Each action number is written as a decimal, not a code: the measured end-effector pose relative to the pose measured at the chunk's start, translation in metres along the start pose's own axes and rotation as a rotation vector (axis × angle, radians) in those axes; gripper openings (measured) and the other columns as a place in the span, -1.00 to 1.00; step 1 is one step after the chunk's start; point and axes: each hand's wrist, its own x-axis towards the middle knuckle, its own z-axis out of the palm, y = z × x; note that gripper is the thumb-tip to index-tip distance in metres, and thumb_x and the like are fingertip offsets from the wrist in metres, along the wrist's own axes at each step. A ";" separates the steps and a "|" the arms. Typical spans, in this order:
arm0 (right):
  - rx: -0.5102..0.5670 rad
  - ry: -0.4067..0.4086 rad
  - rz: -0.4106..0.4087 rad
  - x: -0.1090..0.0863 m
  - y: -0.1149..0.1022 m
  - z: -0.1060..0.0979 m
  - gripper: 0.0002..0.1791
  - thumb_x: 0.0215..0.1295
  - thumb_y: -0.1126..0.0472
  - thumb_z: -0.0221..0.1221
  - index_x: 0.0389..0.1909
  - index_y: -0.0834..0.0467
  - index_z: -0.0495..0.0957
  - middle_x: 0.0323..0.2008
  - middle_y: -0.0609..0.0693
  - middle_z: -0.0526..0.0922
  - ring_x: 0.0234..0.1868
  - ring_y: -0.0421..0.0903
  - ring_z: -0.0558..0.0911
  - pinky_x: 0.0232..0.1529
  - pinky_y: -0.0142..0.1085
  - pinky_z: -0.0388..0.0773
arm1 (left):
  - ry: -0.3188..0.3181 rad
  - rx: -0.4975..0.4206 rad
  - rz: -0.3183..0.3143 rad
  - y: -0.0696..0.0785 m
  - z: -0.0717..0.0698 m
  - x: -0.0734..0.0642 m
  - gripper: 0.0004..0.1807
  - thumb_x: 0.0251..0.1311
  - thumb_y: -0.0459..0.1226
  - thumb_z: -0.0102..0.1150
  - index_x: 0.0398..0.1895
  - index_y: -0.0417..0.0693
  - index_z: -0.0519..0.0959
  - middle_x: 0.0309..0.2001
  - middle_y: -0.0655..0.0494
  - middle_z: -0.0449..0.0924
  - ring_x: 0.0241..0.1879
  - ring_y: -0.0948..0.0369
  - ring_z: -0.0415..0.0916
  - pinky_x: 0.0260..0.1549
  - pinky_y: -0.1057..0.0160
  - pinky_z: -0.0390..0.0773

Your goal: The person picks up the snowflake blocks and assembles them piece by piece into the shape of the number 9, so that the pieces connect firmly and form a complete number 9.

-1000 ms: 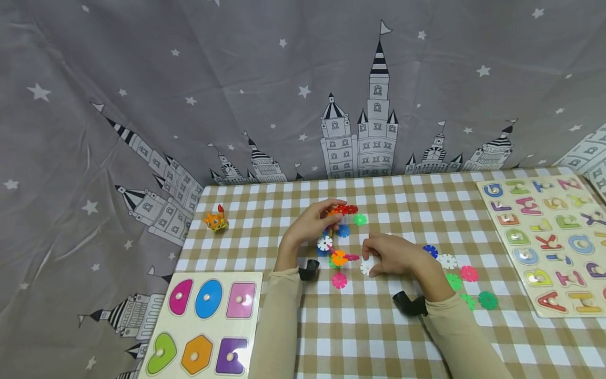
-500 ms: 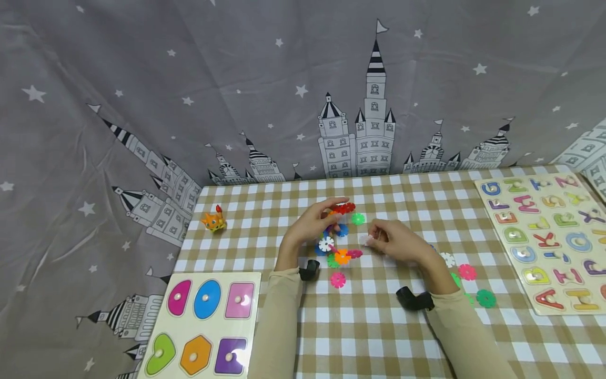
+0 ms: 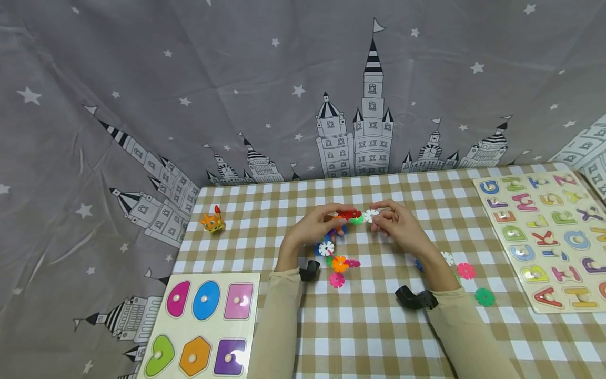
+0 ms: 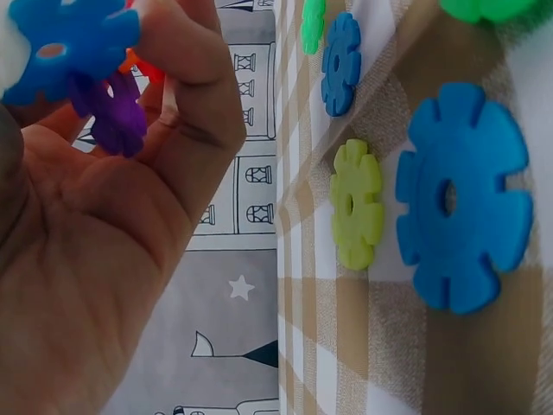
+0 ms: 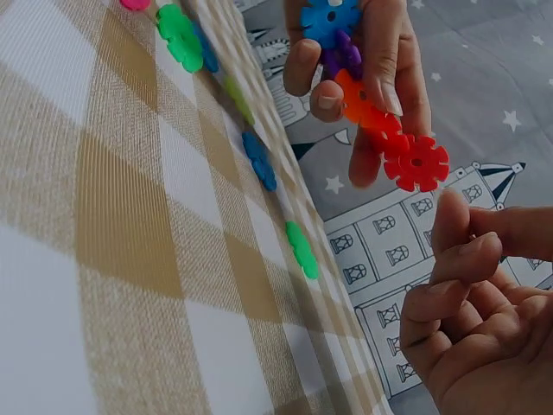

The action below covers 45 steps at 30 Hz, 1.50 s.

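Observation:
My left hand [image 3: 312, 225] holds a chain of joined notched plastic discs above the table. Red discs [image 5: 417, 162] form its far end, followed by an orange disc [image 5: 359, 99], a purple disc [image 5: 343, 56] and a blue disc [image 5: 330, 19]. Nearer me, a white disc [image 3: 325, 248], an orange disc [image 3: 340, 263] and a magenta disc [image 3: 352, 263] appear to hang from the chain. My right hand [image 3: 402, 226] pinches a loose white notched disc [image 3: 371, 216] just right of the red end, a small gap apart. Fingers hide that disc in the right wrist view.
Loose discs lie below the hands: blue [image 4: 464, 199], yellow-green [image 4: 356, 205], green [image 5: 301, 250], pink [image 3: 337, 279]. More discs [image 3: 466, 271] lie right. A shape puzzle board [image 3: 255, 316] sits front left, a letter board [image 3: 525, 263] right, and an orange toy figure [image 3: 213, 222] back left.
My right hand has lifted the white disc off the cloth and carried it away from me, up beside the red end. My left hand keeps its hold, with the chain shifting slightly.

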 end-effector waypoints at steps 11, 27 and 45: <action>0.061 -0.026 -0.044 -0.002 -0.002 0.000 -0.60 0.44 0.37 0.04 0.22 0.46 0.33 -0.41 0.19 0.61 -0.52 -0.11 0.48 -0.48 -0.38 0.45 | -0.036 -0.006 0.014 0.004 0.001 -0.001 -0.63 0.41 -0.32 0.04 0.25 -0.06 0.49 -0.05 -0.28 0.60 -0.44 -0.11 0.54 -0.46 0.30 0.56; 0.056 0.032 -0.040 -0.002 -0.004 0.003 -0.59 0.41 0.34 0.10 0.19 0.45 0.36 -0.45 0.10 0.64 -0.53 -0.15 0.49 -0.47 -0.39 0.44 | -0.045 0.012 0.008 0.010 0.001 -0.002 -0.63 0.41 -0.35 0.03 0.25 -0.09 0.50 -0.13 -0.33 0.61 -0.43 -0.14 0.54 -0.46 0.31 0.56; -0.002 0.166 -0.083 -0.003 -0.005 0.015 -0.65 0.35 0.40 0.15 0.10 0.46 0.43 -0.41 0.32 0.60 -0.55 0.01 0.61 -0.44 -0.29 0.63 | 0.034 0.053 -0.037 0.014 0.009 0.003 -0.58 0.36 -0.26 0.15 0.25 -0.18 0.50 -0.31 -0.26 0.68 -0.37 -0.14 0.63 -0.48 0.35 0.52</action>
